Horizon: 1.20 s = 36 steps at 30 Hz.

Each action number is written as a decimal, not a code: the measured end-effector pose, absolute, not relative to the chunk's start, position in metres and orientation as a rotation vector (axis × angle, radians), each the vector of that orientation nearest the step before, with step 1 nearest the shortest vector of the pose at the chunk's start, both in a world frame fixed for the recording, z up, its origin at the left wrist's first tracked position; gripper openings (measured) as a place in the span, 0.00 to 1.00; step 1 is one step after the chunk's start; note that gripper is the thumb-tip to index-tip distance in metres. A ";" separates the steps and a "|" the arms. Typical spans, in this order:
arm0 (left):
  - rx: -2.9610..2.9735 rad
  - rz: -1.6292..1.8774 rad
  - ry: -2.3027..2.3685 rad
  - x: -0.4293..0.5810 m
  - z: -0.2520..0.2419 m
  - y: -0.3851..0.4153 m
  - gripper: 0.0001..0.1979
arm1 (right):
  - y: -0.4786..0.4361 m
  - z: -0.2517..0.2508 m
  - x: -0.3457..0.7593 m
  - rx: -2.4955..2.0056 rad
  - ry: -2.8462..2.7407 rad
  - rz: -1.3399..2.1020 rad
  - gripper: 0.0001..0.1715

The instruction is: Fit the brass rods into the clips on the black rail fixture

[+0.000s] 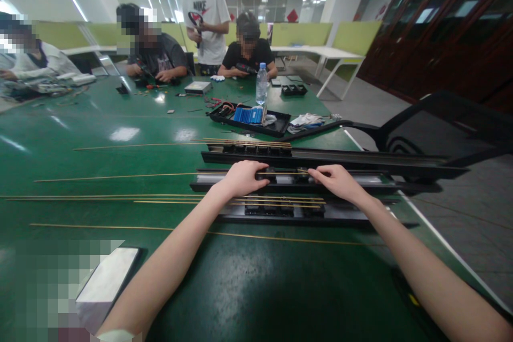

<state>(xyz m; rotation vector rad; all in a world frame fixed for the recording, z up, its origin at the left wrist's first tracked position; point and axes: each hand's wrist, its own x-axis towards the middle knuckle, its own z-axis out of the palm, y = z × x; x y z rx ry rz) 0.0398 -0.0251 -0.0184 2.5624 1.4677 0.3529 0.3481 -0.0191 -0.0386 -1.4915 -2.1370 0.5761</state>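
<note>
— Where are your hands?

— Both are on the middle rail (292, 187), the second of three black rails lying across the green table (60, 133) in front of me. My left hand (242, 177) lies palm down over it, fingers bent onto its far edge. Whether they grip anything underneath, I cannot tell.

— And the right?

— My right hand (339, 181) sits just to the right of the left one. Its thumb and forefinger are pinched shut on the right end of a thin brass rod (120, 176), which runs off to the left along the rail and out over the table.

— What lies around them?

— The far rail (360, 159) is just beyond my knuckles, and the near rail (280, 215) is under my wrists. More loose rods (100, 196) stretch to the left. Farther off stand a black tray (280, 129), a water bottle (261, 83) and white gloves (306, 119). Other people (248, 53) are at the far end.
</note>
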 end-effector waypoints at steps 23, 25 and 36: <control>2.566 0.375 1.463 0.040 -0.021 -0.023 0.26 | -0.019 -0.039 0.351 -1.506 -2.142 0.556 0.33; 2.570 0.378 1.458 0.039 -0.021 -0.023 0.27 | -0.019 -0.039 0.351 -1.508 -2.141 0.556 0.34; 2.582 0.377 1.457 0.039 -0.021 -0.024 0.27 | -0.020 -0.036 0.351 -1.501 -2.139 0.560 0.33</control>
